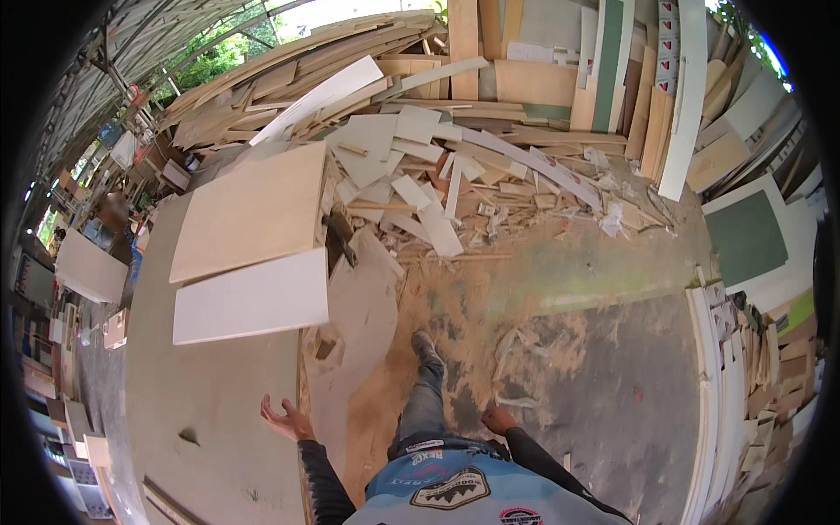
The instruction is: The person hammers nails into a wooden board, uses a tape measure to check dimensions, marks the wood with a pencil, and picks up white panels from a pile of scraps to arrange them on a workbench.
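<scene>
The person's left hand (pixel 289 422) is hanging in the air beside the near right part of the grey table (pixel 229 394), its fingers spreading apart and gripping nothing. The right hand (pixel 500 421) is hanging low by the body over the floor (pixel 604 376), its fingers curling inward; from this angle I cannot tell whether they are pinching anything. The white board (pixel 249 297) is lying on the table well ahead of the left hand, touched by neither hand, and the larger tan board (pixel 249 214) is lying just beyond it. Past the table, a heap of offcuts (pixel 429 206) is spreading loose across the floor, white and tan pieces overlapping at many angles, while long planks (pixel 306 74) are piling up behind it. A small brown box (pixel 115 329) is standing off to the left of the table, its contents too small to make out. On the right, long white strips (pixel 710 402) are lying side by side, with a green-centred panel (pixel 746 234) leaning farther back. One boot (pixel 425 344) is resting on the dusty floor, and crumpled clear film (pixel 512 359) is lying to its right.
</scene>
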Demonstrator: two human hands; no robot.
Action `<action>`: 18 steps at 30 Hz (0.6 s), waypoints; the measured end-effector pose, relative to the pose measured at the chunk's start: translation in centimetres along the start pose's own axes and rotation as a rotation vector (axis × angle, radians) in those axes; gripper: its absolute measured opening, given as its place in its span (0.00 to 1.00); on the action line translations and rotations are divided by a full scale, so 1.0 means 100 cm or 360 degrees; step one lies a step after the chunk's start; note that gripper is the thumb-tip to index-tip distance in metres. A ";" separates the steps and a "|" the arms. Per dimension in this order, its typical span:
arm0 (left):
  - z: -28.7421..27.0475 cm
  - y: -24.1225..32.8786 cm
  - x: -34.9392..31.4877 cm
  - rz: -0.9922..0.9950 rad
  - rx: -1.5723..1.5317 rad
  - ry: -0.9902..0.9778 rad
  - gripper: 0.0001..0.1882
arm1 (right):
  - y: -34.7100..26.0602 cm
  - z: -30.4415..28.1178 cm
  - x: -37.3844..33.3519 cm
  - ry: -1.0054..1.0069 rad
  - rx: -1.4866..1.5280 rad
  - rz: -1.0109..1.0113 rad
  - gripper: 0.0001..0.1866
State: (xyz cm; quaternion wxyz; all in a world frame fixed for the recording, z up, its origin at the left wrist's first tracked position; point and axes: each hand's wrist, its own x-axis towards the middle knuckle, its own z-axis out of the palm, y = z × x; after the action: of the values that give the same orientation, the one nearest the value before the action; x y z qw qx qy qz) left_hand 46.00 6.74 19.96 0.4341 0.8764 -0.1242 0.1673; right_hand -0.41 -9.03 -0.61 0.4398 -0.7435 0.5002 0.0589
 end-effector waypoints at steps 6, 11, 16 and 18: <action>0.150 0.116 0.076 0.0231 -0.0245 -0.0036 0.16 | 0.097 -0.055 0.104 0.0401 -0.0234 0.0288 0.13; 0.291 0.217 0.149 0.0275 -0.0453 -0.0314 0.14 | 0.049 -0.148 0.166 0.0765 0.0275 0.0332 0.06; 0.452 0.270 0.210 0.0597 -0.0439 -0.0666 0.15 | 0.005 -0.205 0.231 0.1038 0.1005 0.0373 0.07; 0.503 0.286 0.232 0.0716 -0.0295 -0.0746 0.15 | 0.000 -0.219 0.258 0.1042 0.1169 0.0440 0.07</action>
State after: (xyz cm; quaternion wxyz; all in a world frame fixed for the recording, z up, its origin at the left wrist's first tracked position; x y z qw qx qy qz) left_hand 66.14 -52.18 21.30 0.4238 0.7985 -0.4256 0.0407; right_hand 4.63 -42.45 -0.94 0.4804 -0.4462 0.6932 -0.2991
